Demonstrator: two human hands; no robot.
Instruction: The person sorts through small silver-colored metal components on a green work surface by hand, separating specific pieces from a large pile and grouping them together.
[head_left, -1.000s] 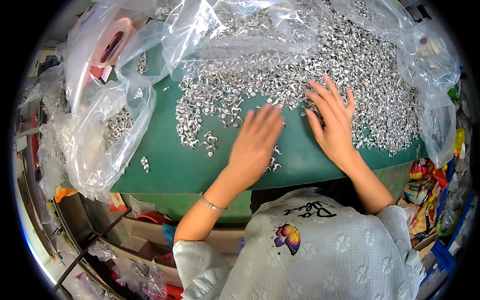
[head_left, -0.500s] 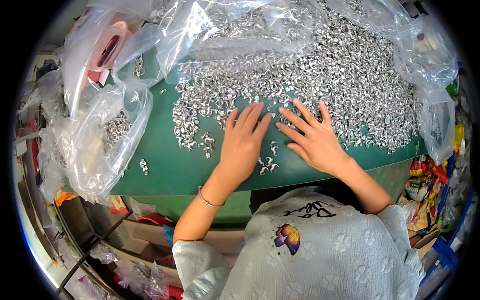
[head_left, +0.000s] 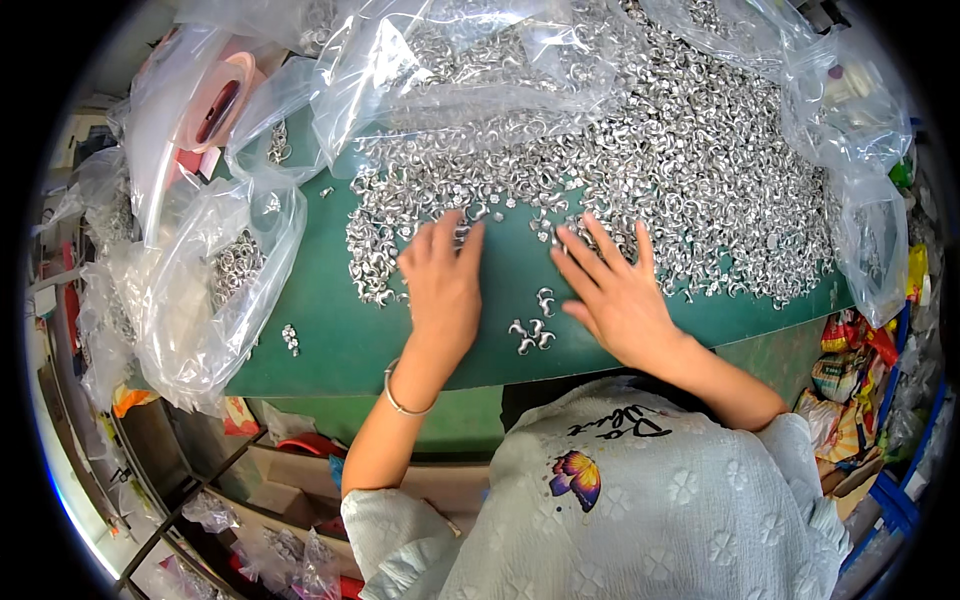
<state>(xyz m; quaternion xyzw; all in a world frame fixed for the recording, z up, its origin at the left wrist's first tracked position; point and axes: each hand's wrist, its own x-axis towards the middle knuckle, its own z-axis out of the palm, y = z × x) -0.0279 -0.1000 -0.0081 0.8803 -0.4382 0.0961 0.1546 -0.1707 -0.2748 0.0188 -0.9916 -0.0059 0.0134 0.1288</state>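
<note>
Small-parts sorting bench in a workshop or small factory.

Green-covered worktable heaped with a broad pile of small silver metal fittings; clear crumpled plastic bags, some part-filled with the same pieces, ring the bench edge; a large roll of pink tape lies at the upper left; dark metal racking with more bagged stock below; colourful packets stacked at the right.

Bright, even overhead light; glare on plastic bags; fisheye-bent, dark rim.
</note>
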